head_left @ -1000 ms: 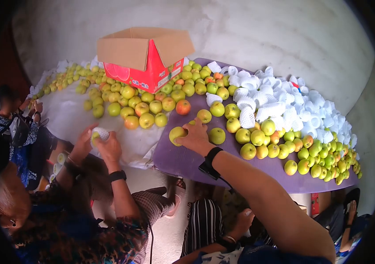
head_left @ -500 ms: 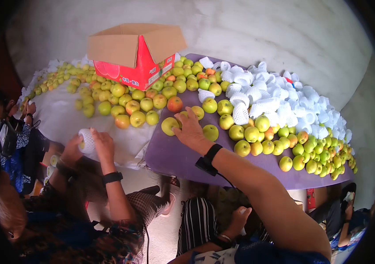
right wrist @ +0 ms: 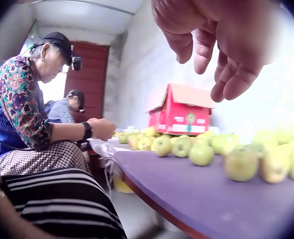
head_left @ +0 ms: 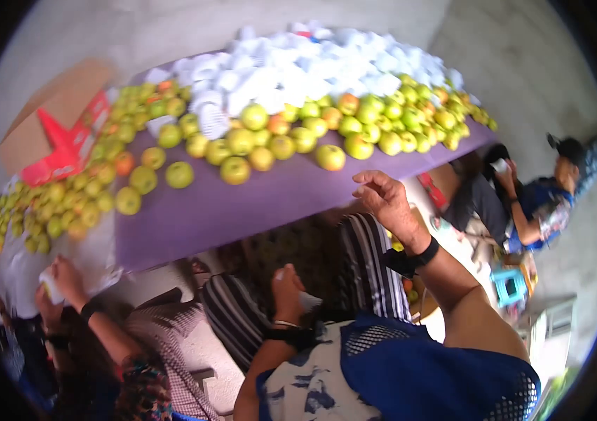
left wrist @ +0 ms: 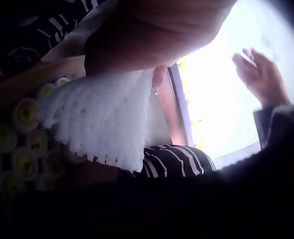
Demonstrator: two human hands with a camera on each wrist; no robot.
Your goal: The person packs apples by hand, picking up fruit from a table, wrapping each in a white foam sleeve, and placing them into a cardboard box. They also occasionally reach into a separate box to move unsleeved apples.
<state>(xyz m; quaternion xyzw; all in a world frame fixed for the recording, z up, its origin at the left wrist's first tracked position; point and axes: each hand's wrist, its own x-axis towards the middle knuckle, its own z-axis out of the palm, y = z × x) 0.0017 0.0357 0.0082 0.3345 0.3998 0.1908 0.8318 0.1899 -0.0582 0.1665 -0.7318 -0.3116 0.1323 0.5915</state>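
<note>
My right hand (head_left: 386, 203) is raised at the near edge of the purple mat (head_left: 256, 210), its fingers loosely bent and nothing in them. In the right wrist view those fingers (right wrist: 204, 50) hang in the air above the mat's level. Low over my lap, my left hand (head_left: 286, 291) grips a white foam net sleeve (left wrist: 102, 119), whose frayed mouth points down in the left wrist view. Yellow-green apples (head_left: 235, 170) lie in rows on the mat, nearest to my right hand. Behind them a heap of white foam nets (head_left: 277, 77) covers the back.
A red cardboard box (head_left: 56, 151) with raised flaps stands among apples at the left. A person's hands (head_left: 60, 284) work on a foam net beside the white cloth. Another person (head_left: 530, 203) sits at the right, near a blue stool (head_left: 509, 286). Netted apples (left wrist: 25, 164) fill a box below my left hand.
My right hand has let go of the apples on the mat's left part and moved right, back to the near edge, empty. The head view has swung right. My left hand still holds its foam net.
</note>
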